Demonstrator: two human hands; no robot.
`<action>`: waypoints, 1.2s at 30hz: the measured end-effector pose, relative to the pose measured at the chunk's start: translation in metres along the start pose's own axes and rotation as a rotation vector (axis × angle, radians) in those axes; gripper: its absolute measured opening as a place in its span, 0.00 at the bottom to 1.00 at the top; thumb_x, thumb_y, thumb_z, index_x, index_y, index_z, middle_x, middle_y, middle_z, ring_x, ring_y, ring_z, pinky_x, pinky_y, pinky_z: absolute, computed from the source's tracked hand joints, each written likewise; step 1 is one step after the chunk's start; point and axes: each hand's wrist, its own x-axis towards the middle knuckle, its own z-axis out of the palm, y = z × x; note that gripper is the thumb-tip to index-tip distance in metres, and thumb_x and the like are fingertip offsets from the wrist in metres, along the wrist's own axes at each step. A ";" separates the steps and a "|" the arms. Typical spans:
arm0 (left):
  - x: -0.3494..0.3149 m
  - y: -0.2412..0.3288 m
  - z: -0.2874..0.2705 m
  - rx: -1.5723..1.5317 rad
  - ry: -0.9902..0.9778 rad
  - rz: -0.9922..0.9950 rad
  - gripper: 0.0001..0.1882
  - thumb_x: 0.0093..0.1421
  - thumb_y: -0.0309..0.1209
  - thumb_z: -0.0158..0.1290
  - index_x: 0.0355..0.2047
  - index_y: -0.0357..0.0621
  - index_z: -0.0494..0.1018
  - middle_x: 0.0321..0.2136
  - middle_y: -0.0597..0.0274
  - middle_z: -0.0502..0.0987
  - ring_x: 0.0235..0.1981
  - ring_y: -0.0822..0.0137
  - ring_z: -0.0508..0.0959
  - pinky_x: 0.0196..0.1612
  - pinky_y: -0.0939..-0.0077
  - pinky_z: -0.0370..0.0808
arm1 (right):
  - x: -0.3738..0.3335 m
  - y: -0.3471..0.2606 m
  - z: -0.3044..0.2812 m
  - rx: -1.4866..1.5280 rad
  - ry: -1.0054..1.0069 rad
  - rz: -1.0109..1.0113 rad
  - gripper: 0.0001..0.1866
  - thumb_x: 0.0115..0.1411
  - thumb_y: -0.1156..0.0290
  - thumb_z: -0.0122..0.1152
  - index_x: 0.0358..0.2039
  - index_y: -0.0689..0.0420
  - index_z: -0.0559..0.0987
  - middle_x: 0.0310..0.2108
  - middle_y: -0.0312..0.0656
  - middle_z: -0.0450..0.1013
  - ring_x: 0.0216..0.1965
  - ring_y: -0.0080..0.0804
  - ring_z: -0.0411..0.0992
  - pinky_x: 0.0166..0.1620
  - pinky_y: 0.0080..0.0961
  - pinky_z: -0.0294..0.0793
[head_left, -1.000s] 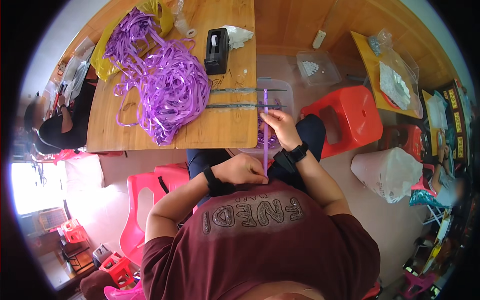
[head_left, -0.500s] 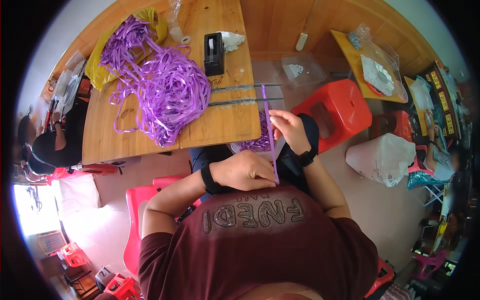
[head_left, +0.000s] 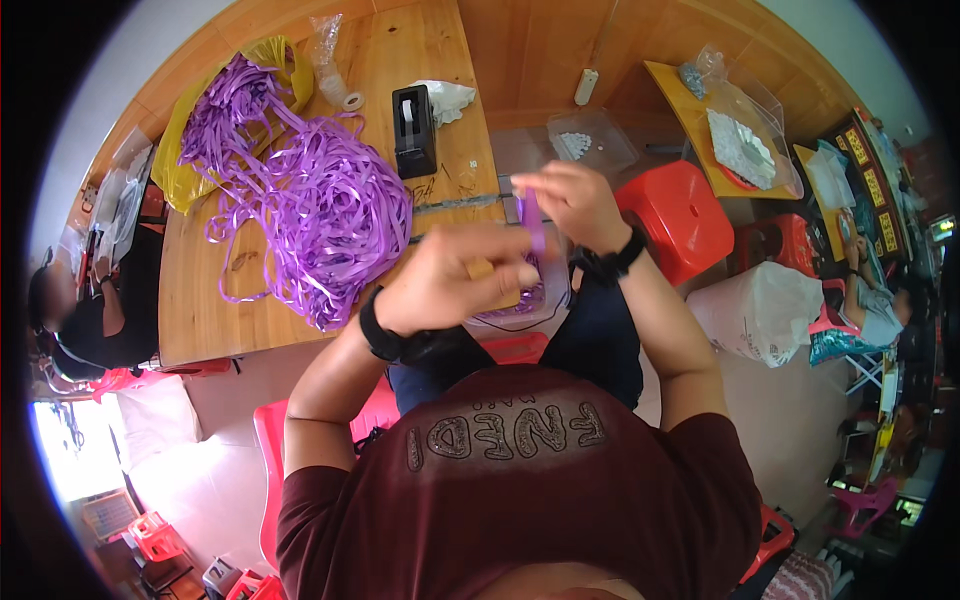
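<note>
A short stretch of purple ribbon (head_left: pixel 533 218) hangs between my two hands, near the table's right corner. My right hand (head_left: pixel 578 205) is closed, with thumb and fingertips pinching the ribbon's upper part. My left hand (head_left: pixel 455 282) lies lower and to the left, over the table edge. Motion smears its fingers, which reach to the ribbon's lower part; whether they grip it I cannot tell. Partly behind my hands, a dark rod fixed with grey tape (head_left: pixel 462 203) runs along the tabletop. Beneath my hands a clear plastic tub (head_left: pixel 560 305) holds purple ribbon pieces.
A large tangle of purple ribbon (head_left: pixel 335 205) spills from a yellow bag (head_left: pixel 165 180) on the wooden table (head_left: pixel 215 325). A black tape dispenser (head_left: pixel 414 135) and crumpled white tissue (head_left: pixel 445 98) stand behind. To the right are a red stool (head_left: pixel 680 215) and a white sack (head_left: pixel 765 310). Other people sit at both sides.
Both hands have moved up and away from my body, toward the table corner. The ribbon, stretched long between them before, now shows as a short piece. My left hand has opened more.
</note>
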 end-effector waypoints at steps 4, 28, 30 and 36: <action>0.018 -0.026 -0.012 -0.289 0.340 -0.195 0.13 0.64 0.30 0.57 0.46 0.35 0.78 0.35 0.59 0.82 0.33 0.75 0.80 0.39 0.79 0.77 | 0.036 0.049 0.024 0.041 0.041 -0.008 0.09 0.55 0.73 0.67 0.38 0.52 0.85 0.28 0.40 0.76 0.30 0.38 0.75 0.32 0.30 0.74; -0.019 0.040 0.032 0.018 -0.034 -0.172 0.06 0.58 0.29 0.60 0.32 0.40 0.82 0.23 0.53 0.79 0.24 0.59 0.79 0.30 0.69 0.76 | -0.057 -0.045 0.008 0.247 -0.076 -0.061 0.12 0.50 0.69 0.73 0.37 0.53 0.85 0.20 0.38 0.73 0.23 0.36 0.72 0.27 0.31 0.72; -0.024 0.039 0.037 -0.041 -0.048 -0.268 0.06 0.59 0.30 0.60 0.32 0.39 0.82 0.22 0.54 0.79 0.23 0.61 0.79 0.30 0.70 0.75 | -0.061 -0.047 0.009 0.239 -0.060 -0.068 0.12 0.50 0.70 0.72 0.38 0.53 0.85 0.20 0.38 0.72 0.22 0.36 0.72 0.27 0.31 0.71; -0.030 0.039 0.047 -0.225 -0.057 -0.416 0.08 0.60 0.31 0.60 0.33 0.39 0.82 0.22 0.55 0.79 0.23 0.67 0.79 0.29 0.73 0.75 | -0.070 -0.048 0.005 0.205 -0.033 -0.080 0.15 0.51 0.75 0.70 0.40 0.51 0.84 0.19 0.37 0.71 0.21 0.36 0.71 0.26 0.32 0.71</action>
